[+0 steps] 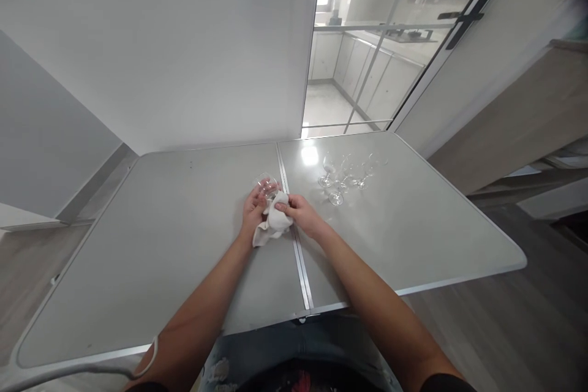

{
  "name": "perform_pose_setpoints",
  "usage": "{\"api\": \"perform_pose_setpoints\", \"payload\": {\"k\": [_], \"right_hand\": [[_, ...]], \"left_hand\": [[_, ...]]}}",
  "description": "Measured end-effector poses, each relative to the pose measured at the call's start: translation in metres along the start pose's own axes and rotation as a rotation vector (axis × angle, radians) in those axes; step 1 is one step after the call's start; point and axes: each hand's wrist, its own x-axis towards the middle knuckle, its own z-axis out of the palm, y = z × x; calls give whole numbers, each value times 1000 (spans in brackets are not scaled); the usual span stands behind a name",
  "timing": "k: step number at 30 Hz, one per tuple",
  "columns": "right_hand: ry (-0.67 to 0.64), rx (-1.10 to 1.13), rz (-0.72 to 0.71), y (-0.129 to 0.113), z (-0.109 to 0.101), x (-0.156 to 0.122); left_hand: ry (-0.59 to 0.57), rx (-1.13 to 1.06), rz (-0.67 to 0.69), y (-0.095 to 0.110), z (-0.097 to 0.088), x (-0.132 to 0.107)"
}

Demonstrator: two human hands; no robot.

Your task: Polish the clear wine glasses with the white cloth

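Just left of the table's centre seam, my left hand (pixel 254 207) is closed around a clear stemmed glass (pixel 266 184), its round bowl pointing away from me. A white cloth (pixel 276 218) is bunched against the near part of the glass and hangs down toward the tabletop. Pinched on that cloth from the right is my right hand (pixel 301 213), thumb on top. The cloth and fingers hide the lower part of the glass. Several more clear stemmed glasses (pixel 336 198) are grouped on the right half of the table.
Both hands are over a pale folding table (pixel 193 257) with a metal seam (pixel 301 266) down its middle. A white wall (pixel 206 73) and a glazed door (pixel 358 73) stand behind it. A grey cable (pixel 92 370) runs by my left forearm.
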Motion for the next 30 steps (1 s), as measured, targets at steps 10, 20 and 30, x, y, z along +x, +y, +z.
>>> {"api": "perform_pose_setpoints", "payload": {"k": [10, 20, 30], "right_hand": [[-40, 186, 122, -1, 2, 0], [197, -648, -238, 0, 2, -2], [-11, 325, 135, 0, 2, -1]], "left_hand": [[-31, -63, -45, 5, 0, -2], [64, 51, 129, -6, -5, 5], [-65, -54, -40, 4, -3, 1]]}}
